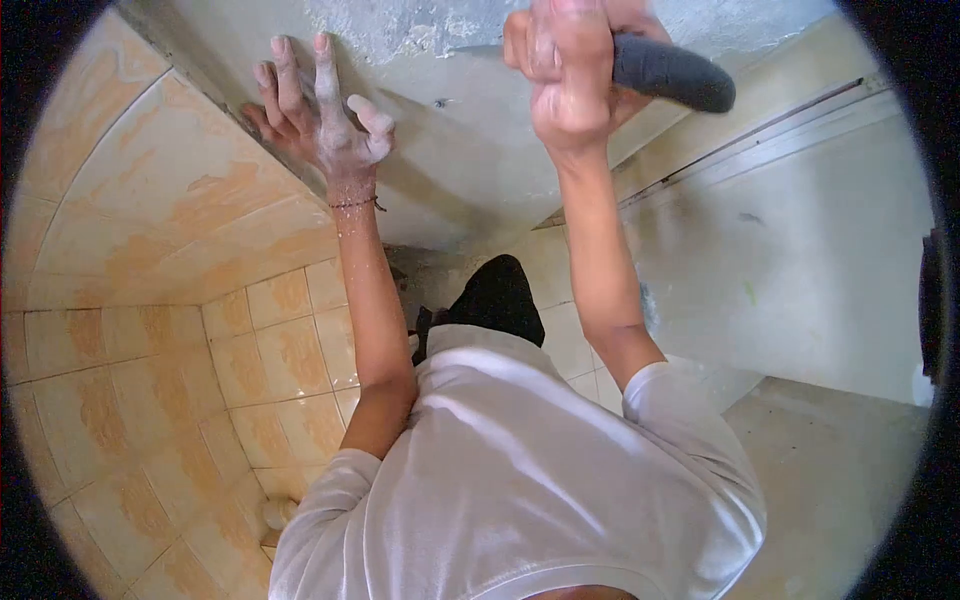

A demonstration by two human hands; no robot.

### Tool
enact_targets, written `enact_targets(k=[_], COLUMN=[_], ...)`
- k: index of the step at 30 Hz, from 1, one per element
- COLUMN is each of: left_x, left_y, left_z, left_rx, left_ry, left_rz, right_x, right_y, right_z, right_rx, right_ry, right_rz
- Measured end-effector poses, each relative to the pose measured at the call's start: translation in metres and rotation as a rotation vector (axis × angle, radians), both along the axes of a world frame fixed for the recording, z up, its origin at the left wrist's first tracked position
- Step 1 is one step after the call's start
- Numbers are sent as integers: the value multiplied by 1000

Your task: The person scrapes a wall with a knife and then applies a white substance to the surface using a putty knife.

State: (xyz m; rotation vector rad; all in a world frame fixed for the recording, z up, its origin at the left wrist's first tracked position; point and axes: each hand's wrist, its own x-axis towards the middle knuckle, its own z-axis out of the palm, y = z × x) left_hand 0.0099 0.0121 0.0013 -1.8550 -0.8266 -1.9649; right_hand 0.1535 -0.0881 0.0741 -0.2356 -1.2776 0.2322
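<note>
My left hand, coated in pale dust, has its fingers spread against the grey plastered surface, close to its edge with the tiles. A thin dark bracelet circles that wrist. At the top of the view, my right hand is wrapped around a dark grey tool handle, whose rounded end sticks out to the right. The tool's working end is out of sight, so its kind cannot be told. Near it, the surface has a rough, flaking patch of white and bluish material.
Cream and orange tiles cover the wall on the left and continue below. To the right runs a pale panel with a metal strip along its top. A dark object shows at the far right edge.
</note>
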Motion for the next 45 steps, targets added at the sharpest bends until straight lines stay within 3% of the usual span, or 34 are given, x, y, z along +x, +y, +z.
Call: enact_targets(k=[1, 2, 4, 5, 6, 8, 17, 21, 24, 25, 32, 37, 39, 45], left_x=[0, 1, 1, 1, 1, 0, 0, -1, -2, -2, -2, -1, -1, -1], left_y=[-1, -2, -1, -1, -2, -3, -4, -7, -7, -5, -5, -3, -3, -4], left_z=[0, 0, 1, 1, 1, 3, 5, 7, 3, 4, 1, 3, 2, 3], left_rx=[7, 11, -1, -1, -12, -13, -14, -34, -40, -36, -43, -4, -14, -12], left_ry=[4, 6, -3, -3, -7, -8, -6, 21, 27, 25, 6, 7, -3, 2], left_rz=[-1, -6, -5, -7, -4, -6, 3, 37, 28, 25, -35, 36, 19, 8], right_x=[1, 3, 4, 0, -13, -31, -20, -11, -31, -24, -20, -18, -17, -20], right_y=[-6, -13, -20, -6, 3, 18, -14, -18, -6, -4, -11, -20, -13, -17], right_z=[-5, -9, -9, -20, -17, -1, 28, 26, 28, 25, 25, 33, 24, 27], right_rx=[-137, -133, -50, -438, -441, 122, -152, 14, -182, -173, -114, -45, -70, -64], right_ry=[202, 203, -64, 30, 35, -32, -49, -85, 42, -124, -67, -8, -173, -189], right_rz=[217, 213, 83, -341, -346, -528, -168, 100, -231, -403, -396, -80, -494, -464])
